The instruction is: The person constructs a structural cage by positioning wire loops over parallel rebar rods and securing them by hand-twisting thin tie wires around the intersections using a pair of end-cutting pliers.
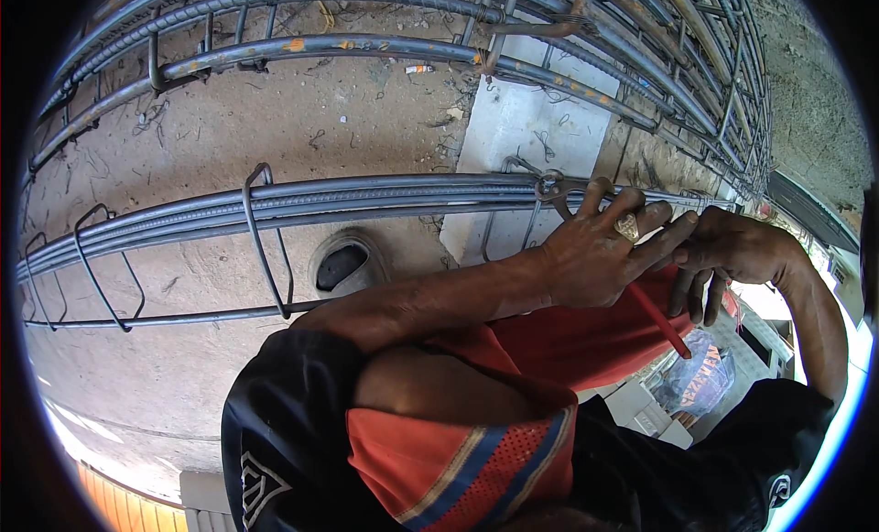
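Observation:
My left hand (600,248), with a ring on one finger, lies over a pair of red-handled pincers (661,323) and appears closed around them. The pincers' metal head sits against a bent wire stirrup (254,230) row's bundle of steel bars (394,191). Close by on the right, my right hand (732,248) is bent at the wrist, its fingers curled downward and its thumb meeting the left fingertips. Whatever it pinches is too small or hidden to make out. Both hands are just on the near side of the bars.
Another rebar cage (366,47) runs along the far side and curves to the right. A pale slab (536,111) lies beneath the bars. A dark shoe (346,265) shows under the near bars. A clear plastic bag (700,376) lies at lower right. Wire scraps litter the concrete floor (229,120).

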The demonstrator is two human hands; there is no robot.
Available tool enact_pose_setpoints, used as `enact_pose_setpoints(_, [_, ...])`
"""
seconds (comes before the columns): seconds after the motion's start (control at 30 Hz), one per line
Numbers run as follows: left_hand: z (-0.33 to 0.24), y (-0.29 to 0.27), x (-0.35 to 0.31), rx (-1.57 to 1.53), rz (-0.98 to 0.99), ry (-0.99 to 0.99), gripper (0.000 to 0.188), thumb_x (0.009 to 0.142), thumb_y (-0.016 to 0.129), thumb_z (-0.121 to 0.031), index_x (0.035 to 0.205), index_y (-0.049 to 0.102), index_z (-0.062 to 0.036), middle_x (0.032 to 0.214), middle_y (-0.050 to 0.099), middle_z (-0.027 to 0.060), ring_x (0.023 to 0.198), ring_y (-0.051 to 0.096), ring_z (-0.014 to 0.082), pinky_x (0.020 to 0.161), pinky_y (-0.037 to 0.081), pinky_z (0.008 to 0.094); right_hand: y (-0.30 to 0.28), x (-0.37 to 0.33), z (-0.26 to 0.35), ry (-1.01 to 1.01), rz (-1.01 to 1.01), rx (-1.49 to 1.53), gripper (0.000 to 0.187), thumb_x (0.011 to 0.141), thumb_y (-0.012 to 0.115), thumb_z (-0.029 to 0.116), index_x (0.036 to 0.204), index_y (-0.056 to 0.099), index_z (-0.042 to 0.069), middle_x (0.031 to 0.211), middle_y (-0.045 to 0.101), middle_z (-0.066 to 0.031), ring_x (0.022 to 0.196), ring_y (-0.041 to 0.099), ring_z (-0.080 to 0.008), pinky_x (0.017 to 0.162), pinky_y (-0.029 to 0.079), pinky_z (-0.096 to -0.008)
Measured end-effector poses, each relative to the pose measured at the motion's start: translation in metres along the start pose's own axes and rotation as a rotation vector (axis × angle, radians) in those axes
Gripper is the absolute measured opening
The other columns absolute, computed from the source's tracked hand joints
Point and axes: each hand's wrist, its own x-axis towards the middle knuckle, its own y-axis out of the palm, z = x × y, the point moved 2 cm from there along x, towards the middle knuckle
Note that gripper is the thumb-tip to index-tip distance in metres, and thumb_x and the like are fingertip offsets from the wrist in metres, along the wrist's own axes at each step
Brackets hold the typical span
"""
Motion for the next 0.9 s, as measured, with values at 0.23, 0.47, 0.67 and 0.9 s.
enact_pose_setpoints(0.23, [-0.001, 0.006, -0.001, -0.075, 0.043, -0.05, 0.079, 0.069, 0.067, -0.016, 0.139, 0.031, -0.0058, 0.111, 0.048, 0.0108, 0.097, 0.045, 0.0295, 0.078, 0.036, 0.0458, 0.034, 0.011, -0.011, -0.038, 0.097, 0.204, 0.05, 0.091, 0.053, 0.035, 0.112, 0.047, -0.01, 0.087, 0.063, -0.0256, 0.078, 0.067, -0.0282, 0.064, 0.057, -0.0362])
enact_pose_setpoints(0.47, [-0.011, 0.004, -0.002, -0.035, -0.021, 0.068, 0.065, 0.08, 0.057, -0.018, 0.138, 0.031, -0.004, 0.113, 0.048, 0.0121, 0.1, 0.047, 0.0303, 0.086, 0.038, 0.0487, 0.03, 0.008, -0.024, -0.101, -0.096, -0.005, 0.031, 0.091, 0.051, 0.024, 0.094, 0.058, -0.006, 0.072, 0.063, -0.0118, 0.057, 0.062, -0.0174, 0.052, 0.051, -0.0274])
enact_pose_setpoints(0.67, [-0.012, 0.004, -0.003, 0.002, -0.002, 0.04, 0.07, 0.075, 0.06, -0.014, 0.139, 0.031, -0.0057, 0.116, 0.047, 0.0126, 0.107, 0.046, 0.03, 0.095, 0.031, 0.0637, 0.004, 0.007, -0.029, -0.148, -0.242, -0.147, 0.027, 0.088, 0.052, 0.019, 0.078, 0.062, -0.004, 0.065, 0.063, -0.0103, 0.052, 0.057, -0.0135, 0.047, 0.046, -0.0251])
enact_pose_setpoints(0.9, [-0.003, 0.0, -0.006, 0.028, 0.055, 0.03, 0.072, 0.077, 0.057, -0.018, 0.14, 0.026, -0.005, 0.118, 0.047, 0.0151, 0.108, 0.044, 0.033, 0.094, 0.027, 0.067, 0.002, 0.011, -0.019, -0.123, -0.268, -0.135, 0.033, 0.088, 0.053, 0.026, 0.073, 0.063, -0.002, 0.061, 0.061, -0.007, 0.05, 0.053, -0.0089, 0.043, 0.041, -0.0234])
